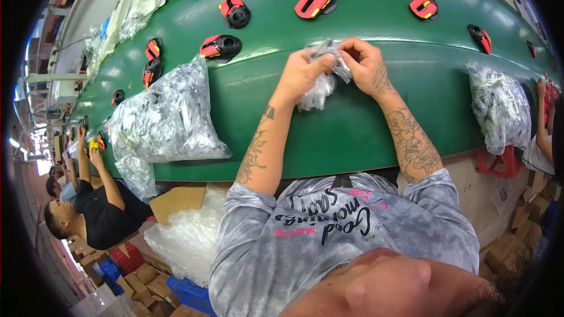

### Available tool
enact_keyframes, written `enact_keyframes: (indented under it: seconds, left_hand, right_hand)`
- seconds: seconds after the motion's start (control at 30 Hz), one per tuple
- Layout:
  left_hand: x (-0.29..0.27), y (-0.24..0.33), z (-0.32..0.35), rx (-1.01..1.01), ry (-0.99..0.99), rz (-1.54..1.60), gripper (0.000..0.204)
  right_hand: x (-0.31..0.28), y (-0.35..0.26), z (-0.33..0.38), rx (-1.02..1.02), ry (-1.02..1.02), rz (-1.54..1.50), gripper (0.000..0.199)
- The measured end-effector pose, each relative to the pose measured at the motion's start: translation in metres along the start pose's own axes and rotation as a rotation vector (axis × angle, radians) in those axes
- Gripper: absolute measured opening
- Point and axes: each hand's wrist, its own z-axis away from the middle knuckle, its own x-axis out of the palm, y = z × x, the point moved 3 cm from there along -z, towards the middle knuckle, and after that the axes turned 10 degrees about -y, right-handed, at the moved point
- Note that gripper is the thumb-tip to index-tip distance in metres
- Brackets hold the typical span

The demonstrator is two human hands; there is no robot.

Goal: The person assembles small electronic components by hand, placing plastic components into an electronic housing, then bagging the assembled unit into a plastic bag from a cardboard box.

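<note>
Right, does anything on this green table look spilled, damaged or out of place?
Nothing looks spilled or damaged. One mild oddity: plastic from the bulky clear bag on the left seems to droop untidily over the near edge of the green table.

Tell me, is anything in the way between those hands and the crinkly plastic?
No, nothing visible: the left hand and right hand both grip the crinkly plastic directly. The big clear bag lies off to the left.

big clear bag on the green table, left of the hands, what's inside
Through the clear bag, a packed heap of shiny grey pieces shows. Creases and glare blur their exact shapes, and whatever lies deeper is covered.
</note>
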Motion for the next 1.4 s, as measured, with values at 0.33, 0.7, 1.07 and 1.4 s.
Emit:
enact_keyframes:
  seconds: [0.33, 0.7, 1.07, 1.4]
  left_hand:
    - [0.002, -0.007, 0.0, -0.056, 0.15, -0.459, 0.019]
    - [-0.005, -0.008, 0.002, -0.104, 0.089, -0.045, 0.019]
    - [-0.002, -0.007, 0.003, -0.064, 0.086, -0.074, 0.02]
    - [-0.003, -0.002, 0.007, -0.034, -0.076, 0.098, 0.019]
  right_hand:
    - [-0.013, -0.016, 0.0, -0.111, 0.133, 0.004, 0.014]
    - [-0.063, -0.037, 0.001, -0.252, -0.02, -0.053, 0.014]
    - [-0.035, -0.044, 0.005, 0.142, -0.374, 0.019, 0.024]
    - [-0.041, -0.034, 0.004, 0.11, -0.258, 0.419, 0.026]
